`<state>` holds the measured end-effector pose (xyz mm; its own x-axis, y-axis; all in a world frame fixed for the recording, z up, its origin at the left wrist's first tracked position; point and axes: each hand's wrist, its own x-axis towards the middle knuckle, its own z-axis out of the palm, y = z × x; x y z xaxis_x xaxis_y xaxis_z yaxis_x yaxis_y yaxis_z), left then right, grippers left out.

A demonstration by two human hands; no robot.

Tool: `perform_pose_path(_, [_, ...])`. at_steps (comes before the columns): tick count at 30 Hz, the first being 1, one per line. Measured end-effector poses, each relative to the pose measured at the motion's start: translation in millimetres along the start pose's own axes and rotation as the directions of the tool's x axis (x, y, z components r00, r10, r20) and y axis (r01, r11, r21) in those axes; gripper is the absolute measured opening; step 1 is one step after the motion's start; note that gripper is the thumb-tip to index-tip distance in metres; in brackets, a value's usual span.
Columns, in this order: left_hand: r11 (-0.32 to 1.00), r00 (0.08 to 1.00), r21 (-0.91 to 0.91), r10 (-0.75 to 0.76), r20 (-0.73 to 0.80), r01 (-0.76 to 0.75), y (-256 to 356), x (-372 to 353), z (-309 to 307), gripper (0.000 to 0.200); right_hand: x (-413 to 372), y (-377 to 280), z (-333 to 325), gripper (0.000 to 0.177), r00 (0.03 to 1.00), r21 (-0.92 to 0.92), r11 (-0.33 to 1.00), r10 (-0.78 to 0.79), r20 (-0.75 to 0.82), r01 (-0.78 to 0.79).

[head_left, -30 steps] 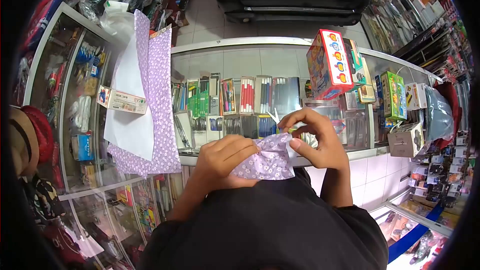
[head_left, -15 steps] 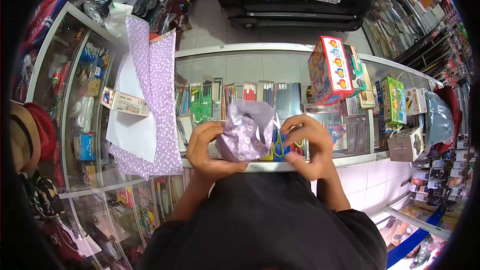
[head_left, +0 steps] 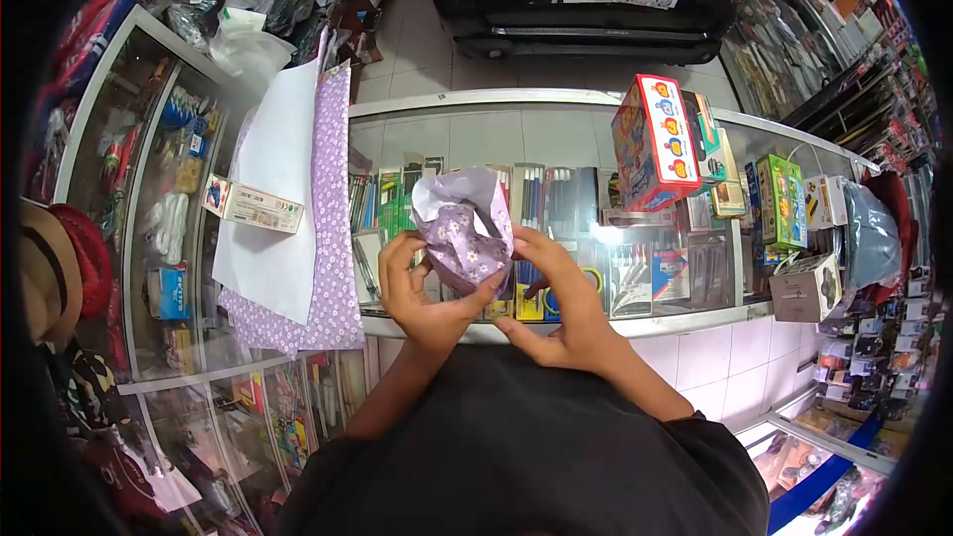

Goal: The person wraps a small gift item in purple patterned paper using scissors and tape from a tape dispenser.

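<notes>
the floral paper pouch (head_left: 462,243) was positioned above the near edge of the glass counter (head_left: 645,320), left of that edge's midpoint, with its mouth open and its sides creased. the left hand (head_left: 427,310) was clamped on the pouch, fingers at its left side and thumb across its lower front. the right hand (head_left: 571,313) touched the pouch's right side with its fingertips; its thumb stood apart from the fingers, nearer the counter's near edge. a yellow-green looped handle (head_left: 599,279) was just beside the right hand; whether it was held could not be determined. at the counter's left end, a white sheet (head_left: 268,268) overlay a purple floral sheet (head_left: 336,228), with a small box (head_left: 253,204) on top. a red box (head_left: 670,139) stood near the far edge, toward the right.
</notes>
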<state>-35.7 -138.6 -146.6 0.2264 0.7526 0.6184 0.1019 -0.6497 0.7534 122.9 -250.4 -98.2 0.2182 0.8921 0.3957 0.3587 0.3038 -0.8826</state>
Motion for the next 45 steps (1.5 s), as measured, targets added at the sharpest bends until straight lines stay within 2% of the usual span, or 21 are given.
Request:
perform_pose_path(1, [1.000, 1.000, -0.014, -0.014, 0.006, 0.014, -1.2, -1.1, 0.7, 0.082, 0.6, 0.1, 1.1, 0.070, 1.000, 0.001, 1.000, 0.001, 0.000, -0.001])
perform_pose_path(3, [0.998, 0.999, -0.049, -0.036, -0.012, 0.036, -0.4, -2.8, 4.6, 0.082, 2.7, 2.4, 2.5, 0.073, 0.995, -0.161, 0.982, -0.102, 0.007, 0.102])
perform_pose_path(4, [0.998, 0.999, -0.049, -0.036, -0.013, 0.036, 0.4, -3.5, 5.8, 0.082, -0.2, 7.7, 4.8, 0.073, 0.995, -0.161, 0.982, -0.103, 0.007, 0.102])
perform_pose_path(6, [0.998, 0.998, -0.026, -0.050, -0.025, 0.049, 1.5, -4.3, 7.1, 0.082, -6.7, 18.3, 10.7, 0.072, 0.990, -0.010, 0.994, -0.108, -0.088, 0.107])
perform_pose_path(7, [0.998, 0.998, -0.025, -0.050, -0.026, 0.049, 1.5, -4.7, 7.5, 0.082, -7.1, 17.7, 10.8, 0.072, 0.990, -0.009, 0.994, -0.108, -0.087, 0.107])
perform_pose_path(9, [0.998, 0.998, -0.040, -0.057, -0.037, 0.056, 0.7, -6.3, 8.5, 0.083, -6.2, 12.2, 9.9, 0.069, 0.996, -0.116, 0.991, -0.075, -0.048, 0.069])
perform_pose_path(16, [0.996, 0.996, -0.059, -0.063, -0.069, 0.059, -1.8, -8.0, 10.2, 0.082, -4.8, 12.1, 10.6, 0.068, 0.994, -0.188, 0.977, -0.109, -0.031, 0.101])
perform_pose_path(19, [0.995, 0.994, -0.063, -0.079, -0.071, 0.075, -1.8, -7.8, 9.7, 0.083, -4.2, 12.2, 13.6, 0.071, 0.998, -0.209, 0.976, -0.060, 0.013, 0.062])
perform_pose_path(25, [0.997, 0.996, -0.022, -0.077, -0.047, 0.076, 1.3, -9.3, 10.1, 0.081, -2.7, 10.6, 12.9, 0.073, 0.997, -0.281, 0.957, -0.073, 0.020, 0.076])
perform_pose_path(28, [0.999, 0.998, -0.005, -0.035, -0.046, 0.035, 2.5, -10.5, 11.3, 0.084, -2.3, 13.7, 12.2, 0.066, 0.997, -0.307, 0.949, -0.076, 0.001, 0.073])
perform_pose_path(30, [0.999, 0.996, 0.033, 0.006, 0.084, -0.009, 11.3, -6.6, 8.2, 0.082, -1.7, 20.9, 11.0, 0.059, 0.996, -0.297, 0.955, -0.053, -0.068, 0.031])
perform_pose_path(31, [1.000, 0.993, -0.026, -0.001, 0.121, 0.004, 15.7, -6.9, 4.0, 0.072, 1.8, 17.9, 9.0, 0.054, 0.995, -0.213, 0.977, 0.002, -0.100, -0.023])
perform_pose_path(32, [1.000, 0.993, -0.026, 0.001, 0.120, 0.002, 11.4, -6.2, 0.5, 0.072, 2.8, 19.3, 6.6, 0.054, 0.995, -0.213, 0.977, 0.000, -0.101, -0.022])
perform_pose_path(34, [0.988, 0.972, 0.053, 0.131, 0.192, -0.144, 1.0, -2.2, -7.6, 0.063, 4.9, 23.4, 0.3, 0.054, 0.995, -0.242, 0.969, -0.070, -0.077, 0.050])
perform_pose_path(35, [0.985, 0.974, 0.064, 0.148, 0.171, -0.161, -0.5, -0.4, -10.6, 0.052, 8.6, 21.7, -1.5, 0.047, 0.992, -0.245, 0.967, -0.093, -0.082, 0.071])
perform_pose_path(36, [0.984, 0.974, 0.065, 0.150, 0.171, -0.163, -4.9, 3.5, -14.7, 0.052, 9.7, 25.7, -2.3, 0.047, 0.992, -0.243, 0.967, -0.095, -0.083, 0.073])
perform_pose_path(38, [0.929, 0.920, 0.099, 0.332, 0.209, -0.357, -13.8, 9.2, -21.2, 0.039, 9.6, 35.4, -4.2, 0.042, 0.978, -0.270, 0.945, -0.202, -0.044, 0.183])
perform_pose_path(39, [0.954, 0.943, 0.072, 0.273, 0.193, -0.291, -10.8, 8.4, -22.6, 0.030, 13.0, 30.3, -5.7, 0.038, 0.973, -0.286, 0.936, -0.229, -0.045, 0.207])
perform_pose_path(40, [0.954, 0.943, 0.073, 0.273, 0.192, -0.291, -11.3, 9.6, -24.4, 0.030, 13.6, 31.1, -6.1, 0.038, 0.972, -0.286, 0.935, -0.230, -0.043, 0.208])
perform_pose_path(42, [0.946, 0.919, 0.035, 0.302, 0.252, -0.321, -14.0, 13.7, -30.1, 0.027, 13.8, 33.3, -7.3, 0.039, 0.976, -0.152, 0.965, -0.217, -0.009, 0.214])
perform_pose_path(45, [0.929, 0.894, -0.029, 0.362, 0.265, -0.368, -18.2, 20.3, -28.9, 0.023, 16.2, 31.1, -10.1, 0.037, 0.980, -0.134, 0.971, -0.198, 0.019, 0.199])
